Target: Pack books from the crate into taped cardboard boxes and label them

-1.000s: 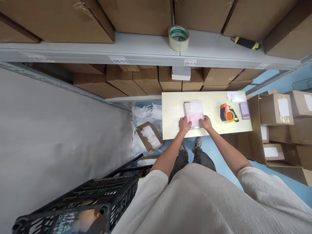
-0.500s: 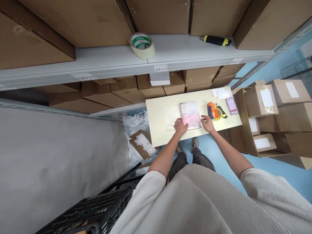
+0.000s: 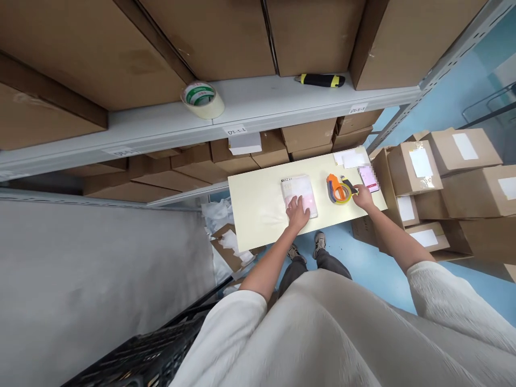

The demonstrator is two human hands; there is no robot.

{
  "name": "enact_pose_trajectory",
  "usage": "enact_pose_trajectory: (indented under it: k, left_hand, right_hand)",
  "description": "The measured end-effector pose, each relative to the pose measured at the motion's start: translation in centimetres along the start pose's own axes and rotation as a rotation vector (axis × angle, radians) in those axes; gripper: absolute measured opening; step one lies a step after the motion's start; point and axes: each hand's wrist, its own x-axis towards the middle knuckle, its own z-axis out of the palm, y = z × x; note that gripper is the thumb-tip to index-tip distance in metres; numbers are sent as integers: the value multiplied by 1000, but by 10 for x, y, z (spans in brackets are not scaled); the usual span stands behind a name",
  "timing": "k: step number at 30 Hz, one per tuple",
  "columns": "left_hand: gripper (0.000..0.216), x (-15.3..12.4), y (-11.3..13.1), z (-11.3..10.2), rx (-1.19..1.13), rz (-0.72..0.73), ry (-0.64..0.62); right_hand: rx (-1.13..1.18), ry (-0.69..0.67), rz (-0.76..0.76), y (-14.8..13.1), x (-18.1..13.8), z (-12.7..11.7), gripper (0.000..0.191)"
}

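Note:
A clear-wrapped packet with pink contents [image 3: 298, 191] lies on a pale yellow table [image 3: 258, 215]. My left hand [image 3: 297, 213] rests flat on the packet's near edge, fingers spread. To the right, my right hand [image 3: 363, 196] closes around the dark handle of an orange tape dispenser [image 3: 337, 189] that stands on the table. A small pink card [image 3: 368, 177] and white paper slips [image 3: 350, 158] lie at the table's far right corner.
A grey shelf [image 3: 258, 107] above the table carries a tape roll [image 3: 202, 99], a yellow-black utility knife [image 3: 320, 80] and large cardboard boxes. Stacked labelled cartons [image 3: 443, 177] stand to the right. A black plastic crate [image 3: 137, 360] sits at lower left; torn packaging [image 3: 228, 242] litters the floor.
My right hand left the packet and moved right to the tape dispenser's handle. My left hand shifted from the packet's corner onto its near edge. The view swung rightward.

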Motion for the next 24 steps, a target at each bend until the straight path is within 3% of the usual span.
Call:
enact_pose_trajectory:
  k: [4, 13, 16, 20, 24]
  left_hand:
    - [69, -6, 12, 10, 19, -7, -31]
    - [65, -5, 22, 21, 41, -17, -69]
    - [64, -4, 22, 25, 48, -27, -71]
    - [63, -4, 17, 27, 78, -29, -53]
    - [62, -7, 6, 23, 109, -34, 3]
  right_hand:
    - [-177, -96, -30, 14, 9, 6, 55]
    - [-291, -138, -157, 24, 22, 13, 37]
    - [-211, -93, -109, 26, 23, 9, 41]
    - [30, 111, -19, 23, 23, -10, 52]
    - [398, 198, -66, -7, 22, -38, 54]
